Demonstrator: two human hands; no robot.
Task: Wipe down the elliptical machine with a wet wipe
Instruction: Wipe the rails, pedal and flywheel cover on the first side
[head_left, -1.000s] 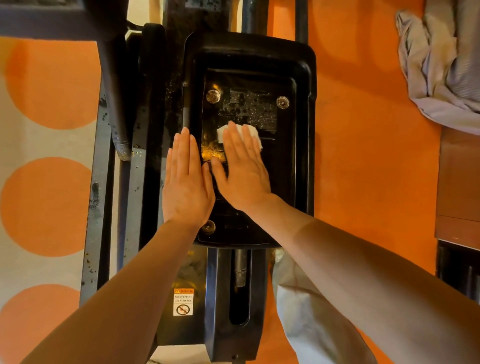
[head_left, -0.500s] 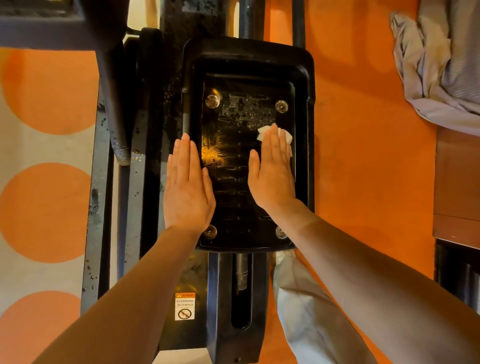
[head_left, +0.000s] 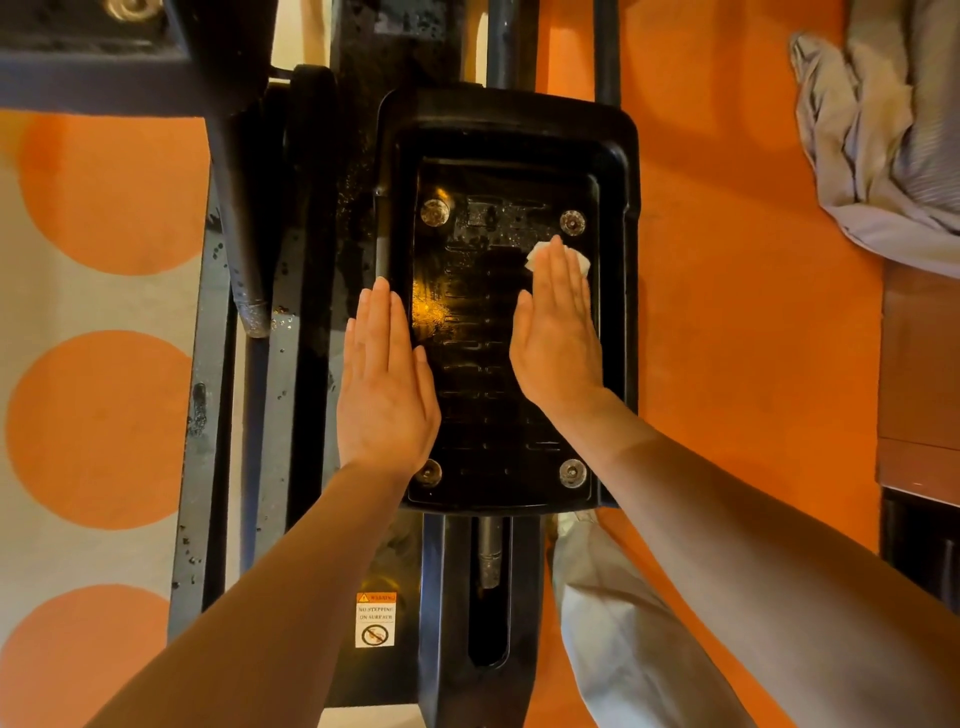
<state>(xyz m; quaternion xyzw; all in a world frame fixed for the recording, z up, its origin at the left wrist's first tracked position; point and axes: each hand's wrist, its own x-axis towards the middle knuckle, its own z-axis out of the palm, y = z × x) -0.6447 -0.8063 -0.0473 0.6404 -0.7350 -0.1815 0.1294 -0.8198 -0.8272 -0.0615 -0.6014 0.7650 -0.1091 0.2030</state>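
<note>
Right hand (head_left: 558, 338) flat, pressing wet wipe (head_left: 535, 255) under its fingertips on the pedal (head_left: 483, 374); left hand (head_left: 387, 384) flat on pedal's rim. Pedal glistens between hands; frame beyond left hand looks unwiped.

Orange floor (head_left: 727, 338), pale rug with orange circles (head_left: 98, 426) at left. Directly on it: black elliptical machine frame (head_left: 218, 467), crumpled grey cloth (head_left: 883, 130) upper right.

Your hands lie flat on the black foot pedal (head_left: 506, 410).
Your right hand (head_left: 558, 338) presses a white wipe (head_left: 535, 254) onto the pedal's glossy tread; your left hand (head_left: 387, 395) rests on its left rim.
</note>
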